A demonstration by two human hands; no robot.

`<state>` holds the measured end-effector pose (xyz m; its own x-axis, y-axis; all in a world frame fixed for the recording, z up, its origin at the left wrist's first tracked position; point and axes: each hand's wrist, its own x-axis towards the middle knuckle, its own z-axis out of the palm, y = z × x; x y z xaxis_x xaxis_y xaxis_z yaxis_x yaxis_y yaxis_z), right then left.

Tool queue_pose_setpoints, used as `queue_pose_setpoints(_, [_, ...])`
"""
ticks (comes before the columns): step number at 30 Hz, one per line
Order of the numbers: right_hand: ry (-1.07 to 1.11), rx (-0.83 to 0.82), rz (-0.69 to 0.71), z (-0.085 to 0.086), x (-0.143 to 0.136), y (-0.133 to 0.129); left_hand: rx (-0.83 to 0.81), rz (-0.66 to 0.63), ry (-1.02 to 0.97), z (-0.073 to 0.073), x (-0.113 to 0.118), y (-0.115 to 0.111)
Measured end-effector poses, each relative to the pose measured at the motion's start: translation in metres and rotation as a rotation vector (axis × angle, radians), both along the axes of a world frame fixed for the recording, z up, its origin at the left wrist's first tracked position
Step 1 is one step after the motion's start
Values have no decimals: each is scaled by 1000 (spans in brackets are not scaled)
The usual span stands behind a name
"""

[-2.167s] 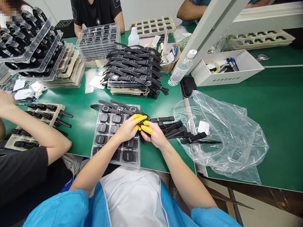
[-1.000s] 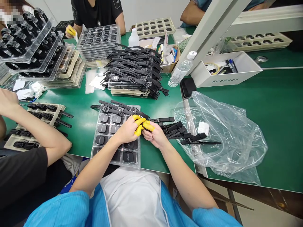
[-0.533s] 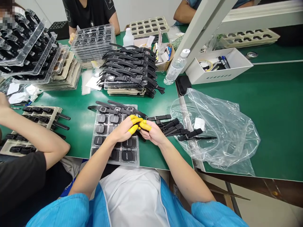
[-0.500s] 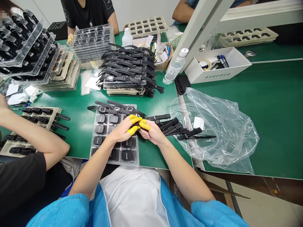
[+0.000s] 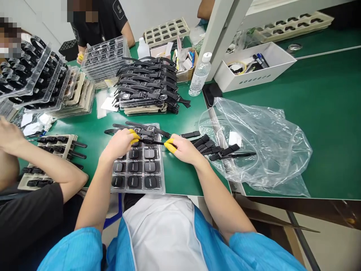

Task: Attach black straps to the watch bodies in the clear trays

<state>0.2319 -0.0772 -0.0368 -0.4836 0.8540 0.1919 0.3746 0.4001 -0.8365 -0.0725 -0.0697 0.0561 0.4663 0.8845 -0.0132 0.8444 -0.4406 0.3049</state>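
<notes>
A black smartwatch (image 5: pixel 151 142) is stretched edge-on between my two hands, over the clear plastic tray (image 5: pixel 162 184). My left hand (image 5: pixel 118 145), with yellow finger cots, pinches its left strap end. At the other end, the yellow-tipped fingers of my right hand (image 5: pixel 184 149) pinch the strap. Square black watch bodies (image 5: pixel 133 166) sit in the tray's compartments. Strapped watches (image 5: pixel 150 129) lie across the tray's far edge, partly hidden behind my left hand. Right of my right hand are several loose black straps (image 5: pixel 207 145).
Stacked trays of strapped watches (image 5: pixel 146 82) stand behind the tray. A water bottle (image 5: pixel 199 77) and a white box of pens (image 5: pixel 254 71) are at the back right. A clear plastic bag (image 5: pixel 267 150) spreads to the right. A co-worker's arm (image 5: pixel 53 162) rests at the left.
My hands, close together before, have moved apart, left hand leftward, with the watch now straight between them. The view has shifted slightly.
</notes>
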Motion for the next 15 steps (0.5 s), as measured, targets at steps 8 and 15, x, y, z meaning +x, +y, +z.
queue_pose_setpoints(8, [9, 28, -124, -13, -18, -4, -78, -109, 143, -8, -7, 31])
queue_pose_setpoints(15, [-141, 101, -160, -9, -9, 3, 166, 16, 245, -32, 0, 24])
